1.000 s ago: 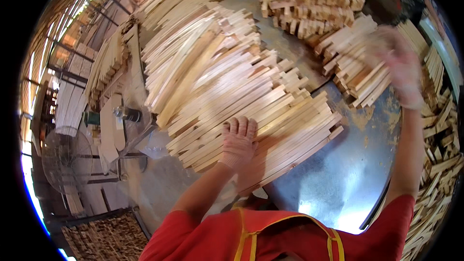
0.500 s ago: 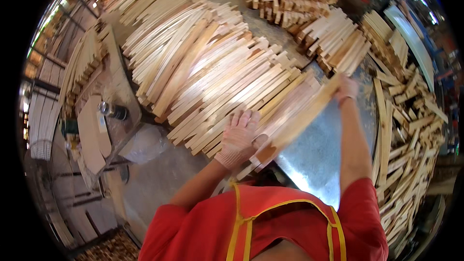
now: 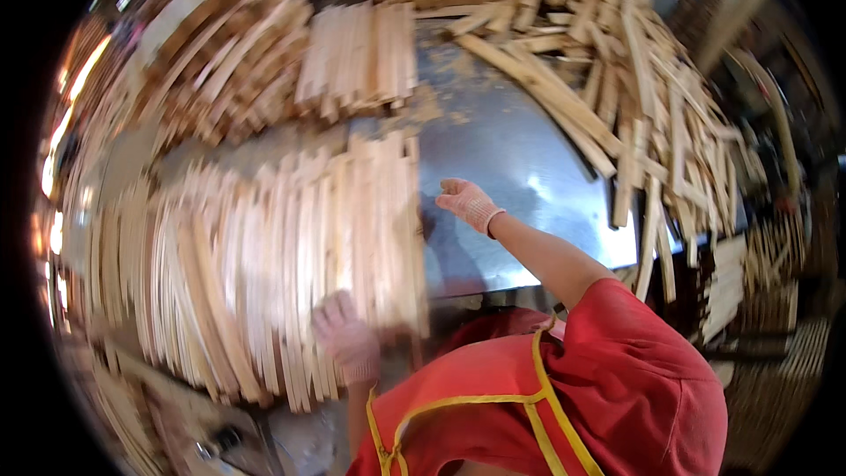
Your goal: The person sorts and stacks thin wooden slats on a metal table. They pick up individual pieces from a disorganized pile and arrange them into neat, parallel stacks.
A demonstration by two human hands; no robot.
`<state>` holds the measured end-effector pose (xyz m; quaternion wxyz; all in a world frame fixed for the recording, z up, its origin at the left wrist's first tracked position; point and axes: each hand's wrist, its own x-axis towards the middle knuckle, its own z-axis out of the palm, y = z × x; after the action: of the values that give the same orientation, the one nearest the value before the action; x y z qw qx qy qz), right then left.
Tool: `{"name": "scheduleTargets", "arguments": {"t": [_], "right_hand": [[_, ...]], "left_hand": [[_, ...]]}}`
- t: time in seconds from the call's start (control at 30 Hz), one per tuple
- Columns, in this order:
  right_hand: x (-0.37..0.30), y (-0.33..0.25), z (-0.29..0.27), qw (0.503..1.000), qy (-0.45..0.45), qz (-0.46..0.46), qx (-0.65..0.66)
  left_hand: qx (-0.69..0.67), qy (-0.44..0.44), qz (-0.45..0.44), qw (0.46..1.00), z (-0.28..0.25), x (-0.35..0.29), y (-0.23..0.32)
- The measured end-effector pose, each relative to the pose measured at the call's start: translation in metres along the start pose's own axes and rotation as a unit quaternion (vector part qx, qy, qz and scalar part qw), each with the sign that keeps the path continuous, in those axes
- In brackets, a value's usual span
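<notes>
My left hand, in a pale knitted glove, lies with fingers stretched over the near ends of a wide row of light wooden strips. My right hand, gloved too, hovers over the shiny metal tabletop, just right of the row. Its fingers are loosely bent, with a small gap between thumb and forefinger, and I see nothing in them. The strips run side by side away from me, and the rightmost strip is nearest to both hands. Some blur covers the left fingers.
A jumbled heap of wood offcuts covers the right side, with longer pieces reaching onto the metal. Stacked strips stand beyond the row, and a taller pile is at far left. Sawdust is scattered across the tabletop.
My view has swung right, towards the offcut heap. My right hand has let go of the wooden board, which now seems to lie at the row's right end. My left hand stays on the strips.
</notes>
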<state>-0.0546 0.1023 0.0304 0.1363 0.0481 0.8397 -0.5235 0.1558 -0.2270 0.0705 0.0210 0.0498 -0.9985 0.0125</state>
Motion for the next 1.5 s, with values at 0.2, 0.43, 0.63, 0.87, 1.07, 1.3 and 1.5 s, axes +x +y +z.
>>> {"name": "scheduleTargets", "arguments": {"t": [0.2, 0.43, 0.63, 0.87, 1.07, 1.3, 1.5], "right_hand": [[-0.034, 0.103, -0.193, 0.94, 0.268, 0.083, -0.196], [0.0, 0.124, -0.366, 0.851, 0.303, 0.154, -0.4], [0.038, 0.131, -0.404, 0.862, 0.191, 0.184, -0.431], [-0.05, 0.178, -0.309, 0.996, 0.055, 0.021, 0.073], [-0.174, 0.127, -0.163, 0.896, -0.23, 0.097, 0.367], [-0.152, 0.108, -0.144, 0.944, -0.292, 0.136, 0.071], [-0.091, 0.105, -0.085, 0.992, -0.037, 0.113, 0.03]], "left_hand": [[0.033, -0.063, -0.032, 0.997, -0.016, 0.017, 0.031], [0.05, -0.003, 0.19, 0.981, -0.02, 0.019, 0.122], [-0.127, -0.123, 0.211, 0.962, -0.022, -0.006, 0.257], [-0.287, -0.251, 0.154, 0.912, -0.03, 0.015, 0.32], [-0.797, -0.346, -0.074, 0.49, 0.02, 0.048, 0.345], [-0.731, -0.398, -0.077, 0.549, 0.057, -0.009, 0.298], [-0.59, -0.372, -0.085, 0.711, 0.035, -0.017, 0.259]]}}
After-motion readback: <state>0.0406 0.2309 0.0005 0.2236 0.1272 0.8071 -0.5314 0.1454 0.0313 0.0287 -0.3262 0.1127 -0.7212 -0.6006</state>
